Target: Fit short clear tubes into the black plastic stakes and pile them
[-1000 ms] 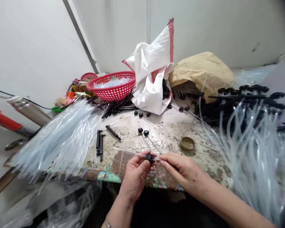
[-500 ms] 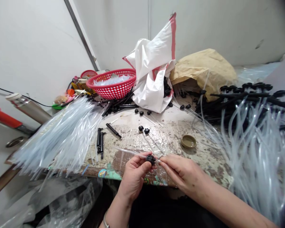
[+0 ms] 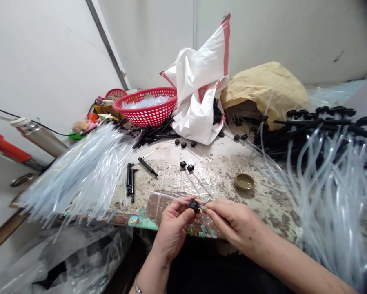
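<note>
Between thumb and fingers, my left hand [image 3: 174, 224] grips a small black plastic cap fitting [image 3: 193, 206] above the table's front edge. A thin clear tube [image 3: 165, 196] extends leftward from beside that fitting; whether it passes through it is hidden by the fingers. My right hand [image 3: 236, 220] is closed in a pinch on a short clear tube end [image 3: 203, 207], which meets the right side of the fitting. Two similar black caps with clear tubes [image 3: 190, 168] lie on the table just beyond my hands.
Bundled clear tubes [image 3: 79, 175] spread at left, near black pump pieces [image 3: 132, 185]. A small brown dish [image 3: 244, 182] sits right of centre. Behind are a red basket [image 3: 145, 114], a white sack [image 3: 198, 77] and tan paper [image 3: 263, 83]. Tubes with black heads [image 3: 333, 196] are piled at right.
The camera view has shifted slightly. The black cap fitting has turned a little in my left hand, and a small yellowish spot now shows at its right side. Both hands keep their grips.
</note>
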Demonstrator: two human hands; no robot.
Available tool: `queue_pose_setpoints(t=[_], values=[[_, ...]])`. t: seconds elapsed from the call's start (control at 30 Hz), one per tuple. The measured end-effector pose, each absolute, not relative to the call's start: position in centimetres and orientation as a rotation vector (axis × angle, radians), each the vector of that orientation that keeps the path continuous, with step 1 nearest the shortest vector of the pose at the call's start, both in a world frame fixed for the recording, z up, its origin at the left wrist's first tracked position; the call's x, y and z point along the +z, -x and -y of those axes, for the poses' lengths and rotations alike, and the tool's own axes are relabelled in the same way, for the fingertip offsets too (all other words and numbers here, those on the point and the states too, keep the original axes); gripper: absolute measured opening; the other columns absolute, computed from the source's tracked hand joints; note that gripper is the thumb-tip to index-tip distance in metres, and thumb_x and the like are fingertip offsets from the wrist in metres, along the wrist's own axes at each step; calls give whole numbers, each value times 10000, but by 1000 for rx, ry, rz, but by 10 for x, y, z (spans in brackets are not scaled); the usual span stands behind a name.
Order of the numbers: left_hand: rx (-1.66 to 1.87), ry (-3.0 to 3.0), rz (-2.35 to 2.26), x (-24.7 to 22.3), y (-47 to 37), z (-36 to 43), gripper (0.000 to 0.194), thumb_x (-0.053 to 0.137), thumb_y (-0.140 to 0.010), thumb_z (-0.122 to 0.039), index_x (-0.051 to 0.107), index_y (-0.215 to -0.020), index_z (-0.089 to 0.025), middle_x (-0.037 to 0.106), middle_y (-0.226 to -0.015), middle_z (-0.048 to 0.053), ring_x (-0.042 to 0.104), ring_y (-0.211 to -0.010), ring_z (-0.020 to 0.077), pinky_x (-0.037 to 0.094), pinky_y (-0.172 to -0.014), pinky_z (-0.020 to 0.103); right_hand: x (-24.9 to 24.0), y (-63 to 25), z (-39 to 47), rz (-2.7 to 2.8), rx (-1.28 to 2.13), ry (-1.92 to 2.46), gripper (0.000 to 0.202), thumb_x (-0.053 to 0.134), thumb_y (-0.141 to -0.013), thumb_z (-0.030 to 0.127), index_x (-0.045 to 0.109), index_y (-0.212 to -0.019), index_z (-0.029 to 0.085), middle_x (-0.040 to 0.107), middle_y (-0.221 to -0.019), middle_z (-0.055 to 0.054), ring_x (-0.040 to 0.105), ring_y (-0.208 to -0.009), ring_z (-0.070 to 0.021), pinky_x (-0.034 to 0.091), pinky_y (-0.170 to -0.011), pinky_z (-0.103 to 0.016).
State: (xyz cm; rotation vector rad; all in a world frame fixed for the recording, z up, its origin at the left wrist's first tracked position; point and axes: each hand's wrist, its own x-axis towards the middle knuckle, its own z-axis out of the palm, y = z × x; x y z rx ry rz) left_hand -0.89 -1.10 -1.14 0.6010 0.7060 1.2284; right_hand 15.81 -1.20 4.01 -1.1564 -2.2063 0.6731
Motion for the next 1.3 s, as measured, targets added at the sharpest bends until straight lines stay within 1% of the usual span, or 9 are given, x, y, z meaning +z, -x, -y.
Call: queue_pose_setpoints(t=[0.2, 0.4, 0.6, 0.77, 0.9, 1.0, 1.1, 1.2, 1.3], values=[[1231, -598, -675, -12, 11, 12, 300, 794, -609, -226, 713, -894, -177, 721, -807, 38, 623, -598, 75, 462, -577, 144, 40, -156, 9, 2230, 729, 1139, 266, 370, -899, 227, 591, -764, 162, 586, -694, -27, 522, -650, -117, 400, -617, -254], [1225, -640, -711, -8, 14, 12, 301, 799, -597, -215, 720, -886, -179, 728, -808, 47, 628, -612, 94, 476, -603, 172, 43, -155, 10, 2252, 711, 1132, 278, 365, -897, 227, 591, -753, 155, 584, -678, -29, 519, -632, -117, 402, -602, -253], [1191, -641, -753, -12, 13, 13, 310, 808, -574, -198, 722, -871, -172, 717, -767, 38, 613, -570, 96, 466, -570, 187, 39, -152, 9, 2263, 703, 1110, 302, 347, -897, 229, 575, -711, 159, 571, -647, -32, 512, -596, -120, 403, -571, -251], [1245, -626, -795, -16, 18, 15, 305, 791, -600, -209, 703, -890, -171, 697, -791, 30, 606, -625, 98, 471, -633, 207, 26, -145, 5, 2246, 752, 1117, 275, 371, -899, 247, 608, -782, 169, 609, -701, -40, 545, -639, -127, 416, -611, -253], [1337, -679, -886, -24, 33, 14, 242, 730, -681, -217, 664, -910, -170, 672, -838, 36, 593, -701, 112, 457, -673, 223, 24, -134, -14, 2274, 812, 1118, 309, 370, -908, 299, 612, -760, 179, 610, -697, -30, 549, -653, -133, 410, -612, -253], [1399, -714, -949, -31, 46, 10, 215, 686, -723, -242, 631, -918, -170, 645, -823, 27, 574, -659, 105, 434, -633, 223, 26, -112, -47, 2275, 804, 1157, 325, 348, -919, 317, 613, -799, 172, 617, -743, -36, 553, -707, -147, 415, -640, -262], [1388, -763, -973, -35, 54, 5, 250, 679, -723, -260, 616, -948, -172, 619, -778, 12, 549, -618, 103, 405, -597, 221, 25, -67, -88, 2345, 770, 1244, 339, 306, -935, 289, 617, -880, 164, 620, -798, -44, 549, -723, -147, 421, -667, -264], [1294, -799, -961, -37, 59, 1, 289, 694, -705, -254, 631, -967, -151, 610, -747, 15, 536, -620, 109, 397, -602, 231, 21, -10, -125, 2393, 705, 1366, 283, 349, -919, 232, 602, -993, 129, 607, -963, -108, 547, -860, -179, 417, -778, -284], [1239, -777, -927, -41, 61, -1, 290, 732, -658, -264, 646, -907, -142, 615, -699, 15, 537, -591, 114, 404, -592, 242, 15, 39, -151, 2363, 650, 1482, 271, 425, -885, 236, 553, -1078, 96, 521, -1136, -180, 473, -1046, -258, 393, -850, -340]])
